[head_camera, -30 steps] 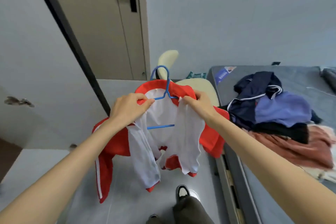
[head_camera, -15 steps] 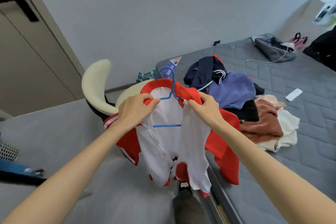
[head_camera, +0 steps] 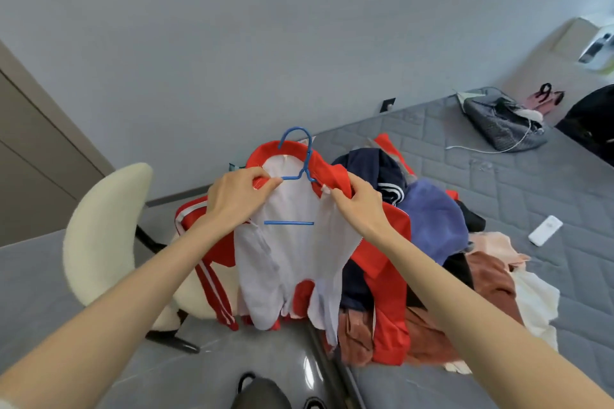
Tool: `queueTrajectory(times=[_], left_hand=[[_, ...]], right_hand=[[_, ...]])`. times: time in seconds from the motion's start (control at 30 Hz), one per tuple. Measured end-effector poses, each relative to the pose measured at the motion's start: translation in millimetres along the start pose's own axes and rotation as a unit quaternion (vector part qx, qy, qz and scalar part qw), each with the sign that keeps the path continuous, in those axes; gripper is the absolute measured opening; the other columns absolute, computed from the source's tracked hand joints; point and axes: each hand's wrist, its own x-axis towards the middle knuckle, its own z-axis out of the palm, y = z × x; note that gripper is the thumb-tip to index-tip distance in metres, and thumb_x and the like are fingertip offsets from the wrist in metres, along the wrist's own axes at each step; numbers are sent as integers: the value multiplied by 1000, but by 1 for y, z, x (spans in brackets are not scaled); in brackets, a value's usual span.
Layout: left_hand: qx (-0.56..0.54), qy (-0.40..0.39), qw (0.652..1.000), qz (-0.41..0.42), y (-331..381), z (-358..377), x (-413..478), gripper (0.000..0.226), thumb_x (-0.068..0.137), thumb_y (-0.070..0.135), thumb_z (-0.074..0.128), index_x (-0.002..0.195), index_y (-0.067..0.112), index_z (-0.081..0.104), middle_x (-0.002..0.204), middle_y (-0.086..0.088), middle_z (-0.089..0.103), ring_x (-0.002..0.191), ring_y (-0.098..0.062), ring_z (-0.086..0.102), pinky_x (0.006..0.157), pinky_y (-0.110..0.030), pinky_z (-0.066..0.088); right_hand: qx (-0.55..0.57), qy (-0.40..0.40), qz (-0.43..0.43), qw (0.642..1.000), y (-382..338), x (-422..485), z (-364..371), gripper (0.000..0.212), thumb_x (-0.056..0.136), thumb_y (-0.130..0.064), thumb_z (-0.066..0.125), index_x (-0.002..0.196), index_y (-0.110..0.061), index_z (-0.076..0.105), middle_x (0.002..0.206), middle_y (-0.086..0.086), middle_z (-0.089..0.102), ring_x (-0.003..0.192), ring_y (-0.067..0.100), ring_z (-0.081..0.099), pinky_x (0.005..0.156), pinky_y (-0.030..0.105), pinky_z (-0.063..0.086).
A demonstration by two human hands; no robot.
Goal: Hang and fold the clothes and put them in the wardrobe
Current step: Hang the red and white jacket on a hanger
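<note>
Above the mattress (head_camera: 498,183) edge now; I've turned to face it. My left hand (head_camera: 236,199) and right hand (head_camera: 357,206) still pinch the red jacket (head_camera: 395,231) onto the hanger (head_camera: 289,223). Looks hung, so wardrobe next.

Bare forearms (head_camera: 133,292); dark trousers (head_camera: 262,393)

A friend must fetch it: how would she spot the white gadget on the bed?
Find the grey quilted mattress, then the heap of clothes on it. Right of the heap lies the small white gadget, alone on quilting: flat and rectangular, unlike the cloth.
</note>
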Motion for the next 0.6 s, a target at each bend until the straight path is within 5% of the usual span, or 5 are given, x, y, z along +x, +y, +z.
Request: queueTrajectory(times=[0.2,0.33,0.6], left_hand=[[-8,-24,1000,16,-20,47,107,32,86,61,50,92,34,68,97,7,70,93,-23,63,67,-27,36],[-22,-72,997,10,-35,84,173,31,85,60,53,94,34,69,99,6,70,95,-24,63,68,-27,36],[-96,-141,985,3,-46,175,273,22,89,38,62,104,22,67,105,6,69,87,-11,60,72,-23,36]], right_hand=[[-8,-6,32,999,28,97,34,17,90,-25,56,86,-10,60,75,10,60,76,26,48,69,38,41],[-40,-10,91,995,52,153,63,19,92,-21,51,94,-2,57,84,14,56,85,28,44,74,39,39],[-82,-3,165,983,120,242,101,20,91,-7,45,73,-14,39,85,7,44,90,25,40,72,32,31]])
